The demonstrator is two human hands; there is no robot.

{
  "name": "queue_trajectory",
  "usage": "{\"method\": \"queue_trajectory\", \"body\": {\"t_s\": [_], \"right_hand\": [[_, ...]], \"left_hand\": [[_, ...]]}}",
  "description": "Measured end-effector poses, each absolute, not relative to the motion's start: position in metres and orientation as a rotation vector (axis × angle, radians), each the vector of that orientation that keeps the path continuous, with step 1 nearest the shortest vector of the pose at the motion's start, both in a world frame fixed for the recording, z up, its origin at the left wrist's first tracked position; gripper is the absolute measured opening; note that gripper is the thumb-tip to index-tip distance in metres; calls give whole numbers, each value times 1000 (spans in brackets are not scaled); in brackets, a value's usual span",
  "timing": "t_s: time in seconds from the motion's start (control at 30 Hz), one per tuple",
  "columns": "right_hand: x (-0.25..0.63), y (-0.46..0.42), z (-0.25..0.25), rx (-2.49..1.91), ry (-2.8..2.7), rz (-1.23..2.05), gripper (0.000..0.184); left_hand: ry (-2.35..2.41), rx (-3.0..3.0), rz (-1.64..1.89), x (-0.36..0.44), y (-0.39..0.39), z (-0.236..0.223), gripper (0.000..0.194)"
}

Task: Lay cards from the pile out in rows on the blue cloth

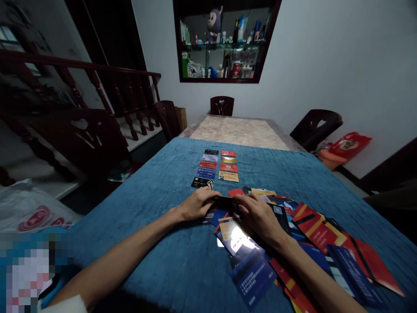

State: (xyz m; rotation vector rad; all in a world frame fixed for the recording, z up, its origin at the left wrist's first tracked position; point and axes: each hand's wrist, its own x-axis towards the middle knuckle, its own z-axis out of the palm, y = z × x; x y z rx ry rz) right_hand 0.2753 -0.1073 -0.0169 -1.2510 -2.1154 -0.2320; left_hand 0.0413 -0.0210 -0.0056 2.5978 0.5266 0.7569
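Between my two hands is a black card [224,199], tilted so that little of its face shows. My left hand [198,203] pinches its left end, and my right hand [259,215] grips the right end. Beyond them, cards lie in two columns: a black VIP card [202,182] is nearest on the left, and a gold-coloured card [228,176] is nearest on the right. Under and around my right hand spreads a loose heap of cards, among them a dark blue card [253,278], a tan card [228,228] and a red card [314,230].
A blue cloth [156,191] covers the near part of the table [241,130]. Dark wooden chairs [222,105] stand around it. On the left are a railing [107,71] and a white plastic bag [29,208]; a red package [350,145] is at the right.
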Motion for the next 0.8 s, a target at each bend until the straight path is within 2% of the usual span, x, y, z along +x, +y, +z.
{"method": "queue_trajectory", "body": {"t_s": [0.8], "right_hand": [[272, -108, -21, -1242, -2077, -178, 29]], "left_hand": [[535, 2620, 721, 42, -29, -6, 26]]}}
